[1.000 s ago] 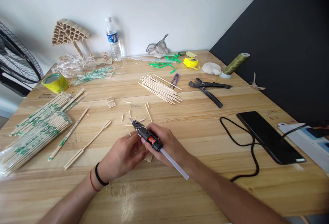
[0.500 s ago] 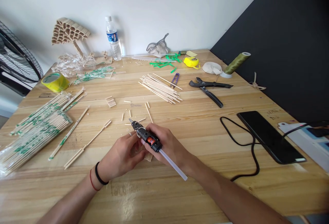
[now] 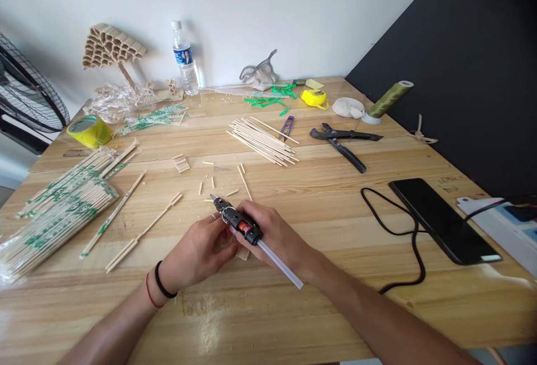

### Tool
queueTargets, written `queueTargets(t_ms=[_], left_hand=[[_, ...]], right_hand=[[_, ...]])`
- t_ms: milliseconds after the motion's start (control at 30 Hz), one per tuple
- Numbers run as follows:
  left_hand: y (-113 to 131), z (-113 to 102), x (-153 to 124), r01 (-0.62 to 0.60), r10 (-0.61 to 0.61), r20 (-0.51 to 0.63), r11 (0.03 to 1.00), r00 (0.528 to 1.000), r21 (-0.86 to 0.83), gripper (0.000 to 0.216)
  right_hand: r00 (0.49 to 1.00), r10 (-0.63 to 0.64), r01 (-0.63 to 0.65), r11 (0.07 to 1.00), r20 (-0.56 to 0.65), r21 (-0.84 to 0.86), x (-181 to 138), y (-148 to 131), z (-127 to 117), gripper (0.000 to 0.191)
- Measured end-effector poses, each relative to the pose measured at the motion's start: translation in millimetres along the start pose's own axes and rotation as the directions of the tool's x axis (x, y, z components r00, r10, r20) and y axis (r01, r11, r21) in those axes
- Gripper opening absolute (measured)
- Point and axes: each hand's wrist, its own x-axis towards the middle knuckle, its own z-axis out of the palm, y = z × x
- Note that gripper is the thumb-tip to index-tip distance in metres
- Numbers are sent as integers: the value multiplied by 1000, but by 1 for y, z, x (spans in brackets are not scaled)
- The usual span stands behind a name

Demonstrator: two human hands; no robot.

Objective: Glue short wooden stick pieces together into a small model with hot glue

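My right hand (image 3: 277, 236) is wrapped round a black hot glue gun (image 3: 235, 219), its nozzle pointing up and to the left. A clear glue stick (image 3: 281, 265) juts from its back end. Close against it, my left hand (image 3: 199, 250) is closed, thumb and fingers pinching a small panel of wooden sticks (image 3: 243, 253). Most of that panel is hidden under the hands and the gun. Short cut sticks (image 3: 200, 188) lie just beyond the nozzle, near a small row of joined stick pieces (image 3: 181, 164).
Loose chopsticks (image 3: 264, 142) lie mid-table by purple snips (image 3: 287, 128) and black pliers (image 3: 346, 144). Wrapped chopsticks (image 3: 71, 208) are at left, with yellow tape (image 3: 89, 131). A phone (image 3: 442, 219) and black cable (image 3: 422, 264) lie at right. A water bottle (image 3: 184, 63) stands behind.
The camera view has shifted slightly. Both hands keep almost the same pose, with the glue gun and its glue stick tilted a little differently.
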Motion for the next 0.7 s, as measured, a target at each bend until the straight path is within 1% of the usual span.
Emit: queueTargets(t_ms=[233, 400, 467, 600, 700], left_hand=[[0, 0, 0, 9, -9, 13, 1000, 1000, -6, 4], [1, -1, 0, 8, -7, 22, 999, 1000, -39, 4], [2, -2, 1, 19, -17, 33, 998, 999, -58, 5], [3, -3, 1, 30, -28, 44, 998, 999, -58, 11], [4, -3, 1, 24, -21, 46, 998, 999, -56, 12]], right_hand=[[1000, 10, -10, 1000, 3, -2, 0, 0, 0, 24], [1000, 26, -26, 1000, -14, -10, 0, 0, 2, 16], [998, 33, -34, 999, -60, -8, 0, 0, 2, 14], [978, 54, -54, 999, -200, 8, 0, -1, 1, 20], [967, 61, -60, 998, -246, 9, 1, -3, 0, 23]])
